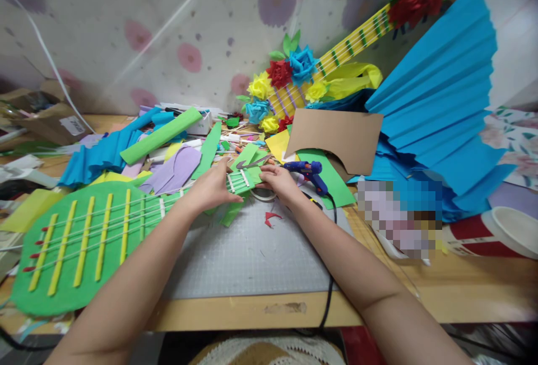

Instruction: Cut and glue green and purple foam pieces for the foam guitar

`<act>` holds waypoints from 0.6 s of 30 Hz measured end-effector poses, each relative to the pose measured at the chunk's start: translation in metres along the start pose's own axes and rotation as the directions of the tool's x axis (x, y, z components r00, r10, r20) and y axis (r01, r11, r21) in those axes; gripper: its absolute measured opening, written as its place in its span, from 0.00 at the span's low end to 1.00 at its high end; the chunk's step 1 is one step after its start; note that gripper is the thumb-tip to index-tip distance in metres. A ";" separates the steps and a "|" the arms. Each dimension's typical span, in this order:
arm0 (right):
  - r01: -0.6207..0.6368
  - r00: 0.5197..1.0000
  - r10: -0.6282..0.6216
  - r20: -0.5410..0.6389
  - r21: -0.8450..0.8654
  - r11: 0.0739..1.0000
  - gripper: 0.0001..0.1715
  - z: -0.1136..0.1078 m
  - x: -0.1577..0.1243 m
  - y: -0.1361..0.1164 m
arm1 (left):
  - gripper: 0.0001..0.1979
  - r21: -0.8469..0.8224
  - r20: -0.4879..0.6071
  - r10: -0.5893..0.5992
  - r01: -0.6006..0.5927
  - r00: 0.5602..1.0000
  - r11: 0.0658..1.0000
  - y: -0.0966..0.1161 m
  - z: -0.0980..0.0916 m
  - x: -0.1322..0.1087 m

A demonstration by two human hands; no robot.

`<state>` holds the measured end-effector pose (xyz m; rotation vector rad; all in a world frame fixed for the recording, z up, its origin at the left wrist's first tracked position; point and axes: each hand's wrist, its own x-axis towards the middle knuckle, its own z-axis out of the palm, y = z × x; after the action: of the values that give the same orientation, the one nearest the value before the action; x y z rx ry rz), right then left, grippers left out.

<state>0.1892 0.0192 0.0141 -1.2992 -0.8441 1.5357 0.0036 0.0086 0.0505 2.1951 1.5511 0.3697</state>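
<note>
While both hands are at its neck, green paper guitar lies over crowded workbench

Where the bench meets the wall, a pale covering printed with purple and pink flowers forms the backdrop, and a white cord runs down it at left. The wooden table bears a grey gridded cutting mat, with red paper scraps on it near the right hand.

Containers: a cardboard box at far left holds items too blurred to identify. A red-and-white tub lies tipped at right. Beside it sits a white tray, its contents masked by pixelation.

The green guitar's body rests at the table's left; its strung neck extends over the mat's far-left part. The left hand grasps the neck between thumb and fingers. The right hand's fingertips are at the neck's far end; whether they pinch it cannot be told.

Just beyond the right hand stands a blue glue gun with a black cord. Behind it leans brown cardboard with a curved cut-out. Further back, a yellow paper guitar decorated with paper flowers tilts against the wall, left of pleated blue crepe paper.
</note>
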 end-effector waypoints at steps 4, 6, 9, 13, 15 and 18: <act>0.002 1.000 -0.002 0.010 -0.008 1.000 0.10 0.000 0.000 -0.001 | 0.55 -0.011 0.015 -0.046 0.046 0.999 0.999 0.006 0.000 0.004; 0.003 1.000 -0.003 0.017 -0.011 1.000 0.10 0.000 0.000 -0.001 | 0.53 -0.024 0.020 -0.056 0.056 0.998 0.998 0.009 0.001 0.006; 0.007 1.000 -0.007 0.021 -0.019 1.000 0.10 -0.001 0.000 -0.001 | 0.51 -0.042 0.031 -0.060 0.061 0.998 0.997 0.013 0.002 0.007; 0.009 1.000 -0.008 0.021 -0.035 0.999 0.10 -0.002 0.001 0.001 | 0.49 -0.030 0.052 -0.073 0.074 0.996 0.997 0.014 0.003 0.008; 0.011 1.000 -0.010 0.029 -0.038 0.999 0.10 -0.002 0.002 0.002 | 0.48 -0.009 0.055 -0.068 0.068 0.996 0.998 0.014 0.003 0.008; 0.019 0.999 -0.018 0.035 -0.036 0.999 0.10 -0.002 0.002 0.002 | 0.47 0.020 0.052 -0.061 0.060 0.997 0.998 0.014 0.002 0.008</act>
<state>0.1909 0.0203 0.0106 -1.2910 -0.9075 1.5383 0.0189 0.0119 0.0551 2.1484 1.5951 0.2776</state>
